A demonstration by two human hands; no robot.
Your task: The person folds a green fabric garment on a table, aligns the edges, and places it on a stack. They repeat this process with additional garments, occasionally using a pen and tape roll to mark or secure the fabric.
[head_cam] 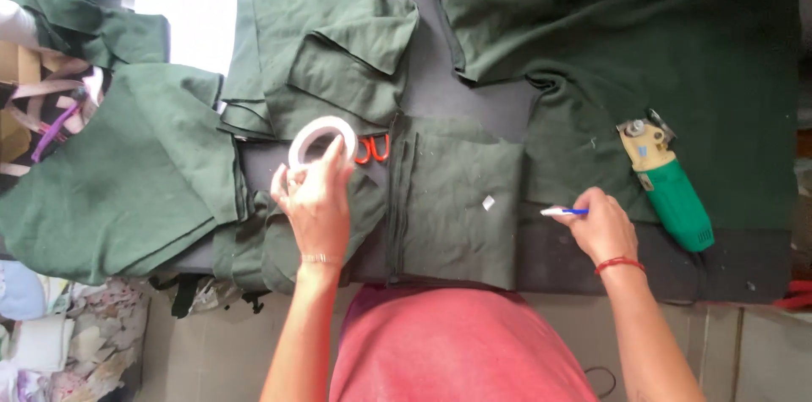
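A dark table [440,72] fills most of the frame, running from the upper middle down to a front edge near the bottom. Green cloth [643,30] covers its upper right, and more green pieces [127,174] hang over its left edge. Below the table, at lower right, pale floor tiles [744,351] show. At lower left, light scraps [93,343] lie heaped on the floor. At upper left, a bright white patch [190,5] catches strong light, beside brown and pink straps [51,106] at the left edge.
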